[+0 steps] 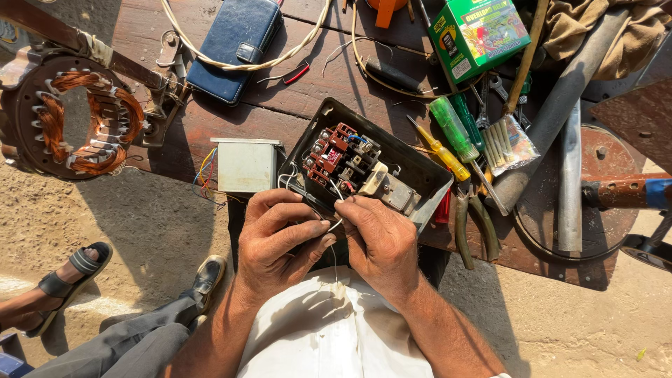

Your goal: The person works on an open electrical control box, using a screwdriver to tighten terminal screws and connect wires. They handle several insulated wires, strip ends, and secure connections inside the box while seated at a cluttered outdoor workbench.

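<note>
An open black electrical box [413,164] rests on the edge of a worn wooden table [280,112], with a red contactor block [334,154] and wiring inside. My left hand [276,238] and my right hand [378,238] meet at its near edge. Both pinch a thin white wire [337,224] that runs out of the box, the fingertips almost touching.
A grey metal case [246,165] with coloured wires stands left of the box. Screwdrivers [448,133], pliers [470,224], a green carton [479,31], a blue wallet [234,45] and metal pipes [570,182] lie about. A copper-wound motor stator [73,119] sits far left. Another person's feet [77,273] rest on the sandy ground.
</note>
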